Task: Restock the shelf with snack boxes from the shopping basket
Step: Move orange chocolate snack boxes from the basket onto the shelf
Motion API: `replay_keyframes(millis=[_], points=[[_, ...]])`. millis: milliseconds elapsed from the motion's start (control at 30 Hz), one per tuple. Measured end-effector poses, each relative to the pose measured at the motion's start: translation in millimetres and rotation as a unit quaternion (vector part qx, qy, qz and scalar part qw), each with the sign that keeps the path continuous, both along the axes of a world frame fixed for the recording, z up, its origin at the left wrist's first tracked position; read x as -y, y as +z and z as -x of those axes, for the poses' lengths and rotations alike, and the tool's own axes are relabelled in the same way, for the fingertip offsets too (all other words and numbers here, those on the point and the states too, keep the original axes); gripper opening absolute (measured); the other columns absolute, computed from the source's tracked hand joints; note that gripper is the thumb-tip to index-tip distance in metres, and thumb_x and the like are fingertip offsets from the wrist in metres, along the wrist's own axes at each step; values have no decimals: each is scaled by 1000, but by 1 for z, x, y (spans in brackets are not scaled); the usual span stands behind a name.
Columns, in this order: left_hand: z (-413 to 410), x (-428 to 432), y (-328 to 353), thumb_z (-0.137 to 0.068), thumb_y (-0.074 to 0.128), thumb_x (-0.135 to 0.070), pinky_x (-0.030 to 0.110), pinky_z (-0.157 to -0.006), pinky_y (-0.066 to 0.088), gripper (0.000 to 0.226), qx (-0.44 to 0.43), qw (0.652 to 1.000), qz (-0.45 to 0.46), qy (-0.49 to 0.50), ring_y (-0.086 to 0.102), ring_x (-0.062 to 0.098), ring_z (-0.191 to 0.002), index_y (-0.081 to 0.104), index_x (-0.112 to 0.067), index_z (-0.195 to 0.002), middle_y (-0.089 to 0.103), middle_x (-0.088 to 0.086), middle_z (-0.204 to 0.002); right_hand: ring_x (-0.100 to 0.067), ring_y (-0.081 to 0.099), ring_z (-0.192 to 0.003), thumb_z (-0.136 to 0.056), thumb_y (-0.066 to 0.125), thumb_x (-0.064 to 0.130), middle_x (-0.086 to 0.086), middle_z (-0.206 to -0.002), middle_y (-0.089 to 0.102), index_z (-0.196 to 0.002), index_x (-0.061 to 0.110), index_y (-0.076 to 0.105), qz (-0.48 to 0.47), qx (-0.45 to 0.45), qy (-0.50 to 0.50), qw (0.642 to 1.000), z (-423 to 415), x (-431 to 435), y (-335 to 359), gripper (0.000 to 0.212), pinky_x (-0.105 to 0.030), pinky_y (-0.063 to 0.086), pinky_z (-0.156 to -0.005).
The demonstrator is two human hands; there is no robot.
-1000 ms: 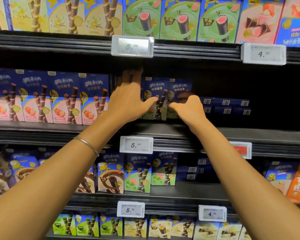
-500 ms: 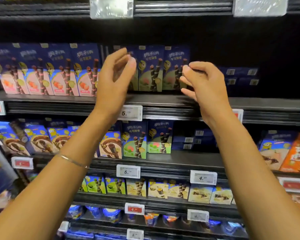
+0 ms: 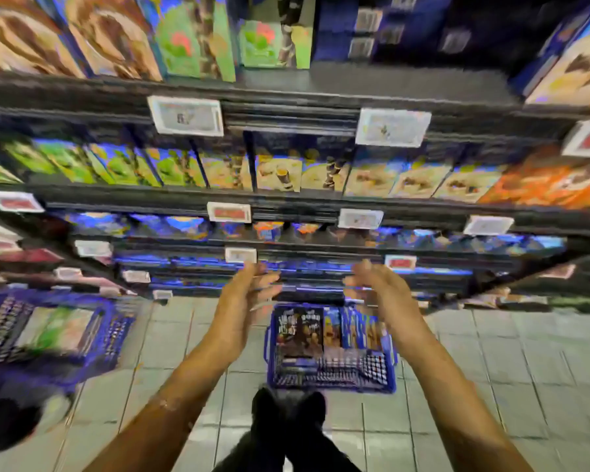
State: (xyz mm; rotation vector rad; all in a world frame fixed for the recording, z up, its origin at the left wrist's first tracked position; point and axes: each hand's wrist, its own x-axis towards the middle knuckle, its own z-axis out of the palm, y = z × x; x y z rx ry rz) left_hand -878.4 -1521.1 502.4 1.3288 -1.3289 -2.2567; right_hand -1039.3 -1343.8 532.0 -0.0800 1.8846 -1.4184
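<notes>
Head view, blurred: the left hand (image 3: 249,294) and right hand (image 3: 378,291) hang empty with fingers loosely spread, apart, over the blue shopping basket (image 3: 331,378) on the tiled floor (image 3: 491,352); snack boxes (image 3: 300,332) stand in its far half; the shelf (image 3: 286,204) rises just beyond; a second basket (image 3: 113,335) sits at left.

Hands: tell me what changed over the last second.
The left hand and right hand came off the upper shelf, now out of view, and dropped toward the basket on the floor, above its boxes; the view tilted down with them. Unchanged: both hands grip nothing, fingers relaxed.
</notes>
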Motion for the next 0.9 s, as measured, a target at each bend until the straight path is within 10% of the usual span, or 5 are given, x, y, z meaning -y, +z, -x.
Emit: replay_keyframes(millis=[200,467,567,667,900], points=[[-17,-28,-127,-107,38,-59,35,-78,52,53,137,985,-87,-59,71,22,-94,65,-17,-126,76,6,-116,-25,58,-76,-105,53,16,-25,-94,66,-133,-5,54,-156,34,-33,987,-23,-52,-162,36,-20,47,-54],[-15,-60,-337,-109,35,-58,40,-91,49,54,200,973,-84,-78,67,29,-106,64,-15,-124,74,7,-113,-19,58,-86,-99,59,33,-2,-96,61,-77,28,57,-279,84,182,939,-36,-65,-423,22,-33,50,-83],[8,-59,-418,-109,32,-59,37,-84,49,59,187,975,-97,-67,67,27,-103,64,-13,-130,73,6,-109,-24,62,-80,-94,63,35,-7,-81,62,-83,16,64,-320,17,290,902,-44,-58,-539,22,-33,45,-72],[32,-49,-486,-105,30,-68,36,-76,55,62,149,981,-112,-48,73,25,-96,63,-18,-123,74,8,-120,-32,65,-105,-96,63,31,-17,-113,66,-121,11,61,-305,-18,379,873,-51,-55,-650,33,-34,46,-80],[61,-50,-560,-102,29,-75,39,-77,54,71,79,985,-151,19,76,25,-98,67,-17,-118,77,6,-114,-30,55,-121,-91,65,46,-8,-129,57,-130,14,53,-326,-229,522,754,-47,-61,-785,52,-40,50,-96]])
